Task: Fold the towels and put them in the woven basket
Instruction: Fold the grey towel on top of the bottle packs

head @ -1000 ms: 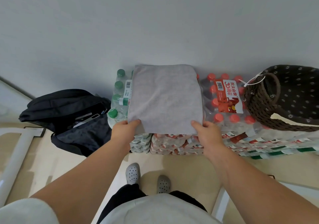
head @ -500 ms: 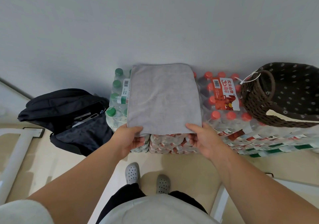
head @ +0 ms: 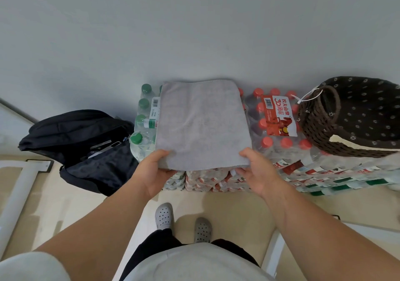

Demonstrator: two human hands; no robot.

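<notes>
A grey towel (head: 201, 125), folded into a flat rectangle, lies on top of stacked packs of bottled water. My left hand (head: 153, 172) pinches its near left corner, thumb on top and fingers underneath. My right hand (head: 257, 172) pinches the near right corner the same way. The near edge is slightly raised off the packs. The dark brown woven basket (head: 318, 133), lined with dotted fabric, stands on the packs at the far right; a pale piece of cloth (head: 350, 143) shows inside it.
Packs of water bottles with red caps (head: 279, 125) and green caps (head: 142, 118) form the work surface against a plain wall. A black backpack (head: 82, 146) sits on the floor at the left. My feet in grey clogs (head: 184, 222) stand on the beige floor.
Both hands have slid under the towel's near corners and lifted the near edge a little; thumbs now press on top. The towel itself has stayed in place.
</notes>
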